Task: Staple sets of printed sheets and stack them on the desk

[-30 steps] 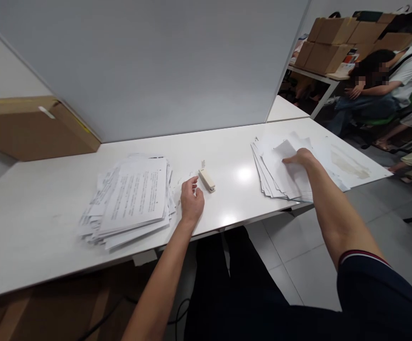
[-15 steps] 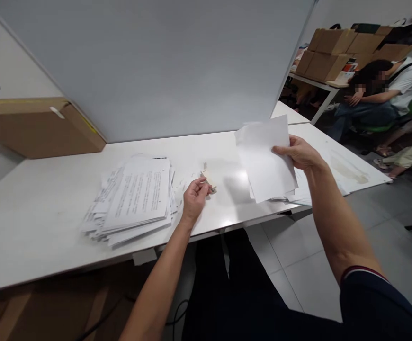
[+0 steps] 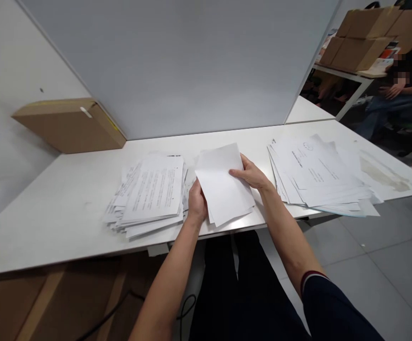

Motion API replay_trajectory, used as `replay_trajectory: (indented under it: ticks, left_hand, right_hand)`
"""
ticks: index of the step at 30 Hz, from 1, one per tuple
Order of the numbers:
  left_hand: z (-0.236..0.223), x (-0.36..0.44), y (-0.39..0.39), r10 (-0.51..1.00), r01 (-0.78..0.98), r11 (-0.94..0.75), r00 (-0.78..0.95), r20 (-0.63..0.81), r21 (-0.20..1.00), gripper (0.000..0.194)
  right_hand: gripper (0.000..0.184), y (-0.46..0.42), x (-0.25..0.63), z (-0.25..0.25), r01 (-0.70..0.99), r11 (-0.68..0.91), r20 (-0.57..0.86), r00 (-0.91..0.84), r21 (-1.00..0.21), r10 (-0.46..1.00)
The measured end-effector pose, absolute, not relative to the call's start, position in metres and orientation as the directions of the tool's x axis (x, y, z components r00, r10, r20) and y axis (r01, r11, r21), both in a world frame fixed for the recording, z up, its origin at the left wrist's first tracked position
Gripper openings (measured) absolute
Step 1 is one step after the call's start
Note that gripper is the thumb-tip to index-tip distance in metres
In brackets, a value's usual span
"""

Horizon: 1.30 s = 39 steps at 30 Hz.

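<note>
I hold a small set of white sheets (image 3: 223, 187), blank side up, over the front of the white table (image 3: 49, 213). My right hand (image 3: 250, 173) grips their right edge, thumb on top. My left hand (image 3: 196, 201) is closed on their left edge from below. A messy pile of printed papers (image 3: 152, 194) lies just left of my left hand. A second, spread pile of printed papers (image 3: 319, 173) lies to the right of my right hand. The stapler seen earlier is hidden behind the held sheets.
A grey partition panel (image 3: 177, 61) stands along the table's back edge. A flat cardboard box (image 3: 71, 125) lies at the back left. A brownish stain (image 3: 383, 173) marks the table's right end. Behind, a seated person (image 3: 405, 90) and stacked cartons (image 3: 362, 38).
My right hand lifted sheets off the right pile and carried them left to the table's middle. My left hand left the stapler and took the sheets' left edge. The view swung left.
</note>
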<state>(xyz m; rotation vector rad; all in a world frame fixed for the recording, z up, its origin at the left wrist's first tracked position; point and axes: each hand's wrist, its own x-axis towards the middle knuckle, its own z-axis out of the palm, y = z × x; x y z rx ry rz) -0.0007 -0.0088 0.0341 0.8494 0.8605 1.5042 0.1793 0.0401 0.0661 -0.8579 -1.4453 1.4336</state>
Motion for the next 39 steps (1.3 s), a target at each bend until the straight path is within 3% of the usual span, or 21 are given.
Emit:
replay_trajectory:
  ticks: [3, 8, 13, 16, 21, 26, 29, 34, 39]
  left_hand:
    - [0.03, 0.001, -0.006, 0.993, -0.509, -0.098, -0.111, 0.049, 0.855, 0.038]
    - [0.013, -0.001, -0.001, 0.984, -0.433, -0.115, -0.171, 0.044, 0.894, 0.021]
    - [0.014, -0.005, -0.004, 0.98, -0.411, -0.076, -0.196, -0.007, 0.908, 0.019]
    - [0.024, -0.005, -0.006, 0.975, -0.473, -0.093, -0.221, -0.016, 0.876, 0.025]
    - [0.033, -0.016, -0.003, 0.96, -0.659, -0.147, -0.275, -0.054, 0.738, 0.026]
    - [0.034, -0.027, 0.001, 0.961, -0.769, -0.081, -0.228, -0.154, 0.634, 0.02]
    - [0.036, -0.023, -0.001, 0.968, -0.723, -0.091, -0.224, -0.109, 0.684, 0.022]
    - [0.032, -0.011, -0.004, 0.967, -0.504, -0.123, -0.256, -0.012, 0.855, 0.025]
    - [0.019, -0.011, 0.0, 0.937, -0.273, -0.194, -0.335, 0.096, 0.942, 0.028]
  right_hand:
    - [0.065, 0.036, 0.185, 0.063, -0.118, 0.12, 0.153, -0.338, -0.986, 0.929]
    - [0.063, 0.031, 0.189, 0.06, -0.132, 0.116, 0.156, -0.343, -0.984, 0.926]
    - [0.037, 0.034, 0.187, 0.054, -0.184, -0.045, 0.016, -0.317, -0.982, 0.948]
    - [0.035, 0.038, 0.192, 0.054, -0.287, -0.025, 0.018, -0.147, -0.958, 0.989]
    - [0.037, 0.052, 0.214, 0.054, -0.43, 0.22, 0.121, 0.244, -0.876, 0.962]
    - [0.029, 0.06, 0.229, 0.048, -0.413, 0.246, 0.03, 0.464, -0.877, 0.885]
    - [0.031, 0.056, 0.224, 0.049, -0.304, 0.191, 0.055, 0.403, -0.933, 0.913]
    - [0.036, 0.044, 0.207, 0.055, -0.219, 0.019, 0.013, 0.029, -0.976, 0.999]
    - [0.044, 0.037, 0.192, 0.053, -0.195, -0.067, -0.017, -0.245, -0.979, 0.969]
